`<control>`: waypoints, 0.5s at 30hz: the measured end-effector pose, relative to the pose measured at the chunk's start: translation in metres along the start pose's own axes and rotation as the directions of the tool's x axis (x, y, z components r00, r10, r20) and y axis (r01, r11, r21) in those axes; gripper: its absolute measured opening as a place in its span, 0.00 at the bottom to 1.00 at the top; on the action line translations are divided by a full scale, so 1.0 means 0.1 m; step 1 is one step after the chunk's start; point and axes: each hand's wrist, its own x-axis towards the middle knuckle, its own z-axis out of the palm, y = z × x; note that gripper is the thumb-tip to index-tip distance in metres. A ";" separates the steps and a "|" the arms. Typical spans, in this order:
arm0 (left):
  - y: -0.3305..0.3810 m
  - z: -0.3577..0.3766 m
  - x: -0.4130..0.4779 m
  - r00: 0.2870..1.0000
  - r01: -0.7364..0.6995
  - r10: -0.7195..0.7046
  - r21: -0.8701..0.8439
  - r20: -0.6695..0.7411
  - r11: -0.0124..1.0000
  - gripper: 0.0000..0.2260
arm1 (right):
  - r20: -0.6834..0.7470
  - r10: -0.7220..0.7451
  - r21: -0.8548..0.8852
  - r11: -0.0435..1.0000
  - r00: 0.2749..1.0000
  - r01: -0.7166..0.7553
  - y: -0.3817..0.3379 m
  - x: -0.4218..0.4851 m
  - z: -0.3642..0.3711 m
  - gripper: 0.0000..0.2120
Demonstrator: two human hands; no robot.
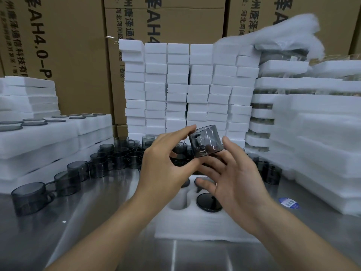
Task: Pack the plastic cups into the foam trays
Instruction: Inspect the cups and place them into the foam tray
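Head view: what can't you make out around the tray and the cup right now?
All in the head view:
Tray: its far pockets are hidden by both hands, so the filled count is unknown.
Cup: the left hand pinches it; whether the right hand grips it is hidden under the cup.
Loose cups: those behind the hands are hidden.
Blue label: its print is too small to read.

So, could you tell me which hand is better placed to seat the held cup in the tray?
Left. The left hand pinches the smoky grey plastic cup, and the empty left pocket of the white foam tray lies on its side; the right hand is open.
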 end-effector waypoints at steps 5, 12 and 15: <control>0.03 0.00 -0.02 0.999 0.000 0.001 -0.030 0.052 1.000 0.31 | 0.018 0.068 -0.019 0.998 0.998 -0.067 0.03 0.00 0.01 0.27; 0.04 0.01 -0.02 0.999 0.026 -0.024 -0.041 0.030 0.999 0.32 | 0.043 -0.025 -0.015 1.000 0.999 0.026 -0.01 0.01 -0.02 0.23; 0.04 0.01 -0.01 0.999 0.036 -0.032 -0.073 0.044 0.997 0.33 | 0.045 0.003 0.017 1.000 0.999 -0.004 -0.02 0.00 -0.01 0.21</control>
